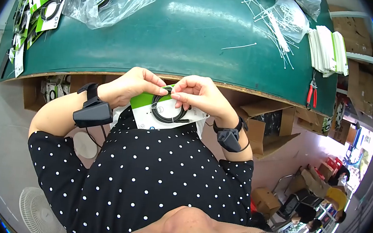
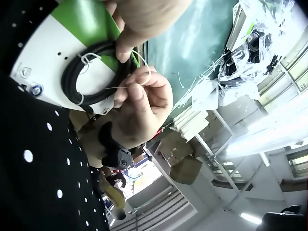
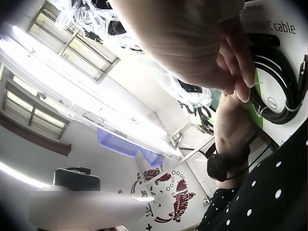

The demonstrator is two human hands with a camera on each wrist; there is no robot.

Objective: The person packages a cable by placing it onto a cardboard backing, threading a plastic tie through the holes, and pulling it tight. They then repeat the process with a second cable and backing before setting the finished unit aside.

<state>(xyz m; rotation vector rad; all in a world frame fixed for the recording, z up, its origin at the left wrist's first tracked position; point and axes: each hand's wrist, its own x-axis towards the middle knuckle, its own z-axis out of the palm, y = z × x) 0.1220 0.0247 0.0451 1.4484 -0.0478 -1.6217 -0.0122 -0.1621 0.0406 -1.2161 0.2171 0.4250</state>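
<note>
A white and green card (image 1: 139,112) with a coiled black cable (image 1: 154,109) on it lies against the person's lap, below the table edge. The left hand (image 1: 132,85) pinches the card's top edge, thumb on the coil, as the left wrist view shows. Opposite it, the right hand (image 1: 199,95) pinches a thin white cable tie (image 2: 148,72) between thumb and forefinger. This tie curves in a loop by the card's green edge. Other white ties (image 2: 86,58) are around the coil. In the right wrist view the fingertips of both hands meet beside the coil, and the right hand hides part of the left.
On the green table (image 1: 148,45) lie several carded cables (image 1: 50,11) at left and a clear plastic bag (image 1: 110,1). Loose white cable ties (image 1: 278,31), a stack of cards (image 1: 327,51) and red-handled pliers (image 1: 312,93) are at right. Cardboard boxes (image 1: 268,129) stand beneath.
</note>
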